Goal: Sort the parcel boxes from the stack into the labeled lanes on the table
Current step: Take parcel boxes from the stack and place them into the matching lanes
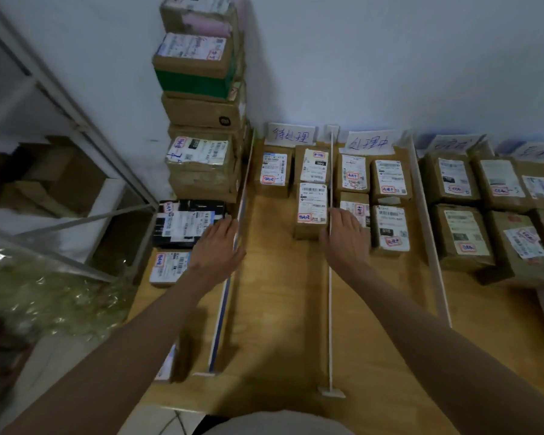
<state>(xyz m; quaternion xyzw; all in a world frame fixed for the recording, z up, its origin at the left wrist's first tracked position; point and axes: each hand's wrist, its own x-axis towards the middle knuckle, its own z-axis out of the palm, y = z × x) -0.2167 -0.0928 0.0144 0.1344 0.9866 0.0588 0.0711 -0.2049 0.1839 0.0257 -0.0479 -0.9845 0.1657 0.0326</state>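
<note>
Both forearms stretch out over the wooden table [277, 309], and neither hand carries a thing. Left hand [215, 246] hangs above the left edge of the first lane, fingers straight and relaxed, tips just at the black parcel [186, 222] that lies outside the lanes, though whether they touch it I cannot tell. Right hand [343, 238] hovers, fingers loosely spread and holding nothing, over the thin white divider [329, 293] between the first and second lanes, right beside the near box [311, 208] of the first lane. That lane holds three parcels under a handwritten sign [291, 135]: two side by side at the back, the near box in front on the right. Second lane, under its own sign [369, 142], holds four boxes [388, 205] in two rows. Further right, past another divider [426, 230], larger brown parcels [462, 233] fill the remaining lanes, their signs blurred. Over on the left against the wall stands the tall stack [201, 105] of cardboard boxes, one with a green band, rising out of the top of the view. Below the black parcel sits a small box with a white label [170, 266]. Off the table to the left, a metal shelf frame [69, 127] and crinkled clear plastic [51, 293].
</note>
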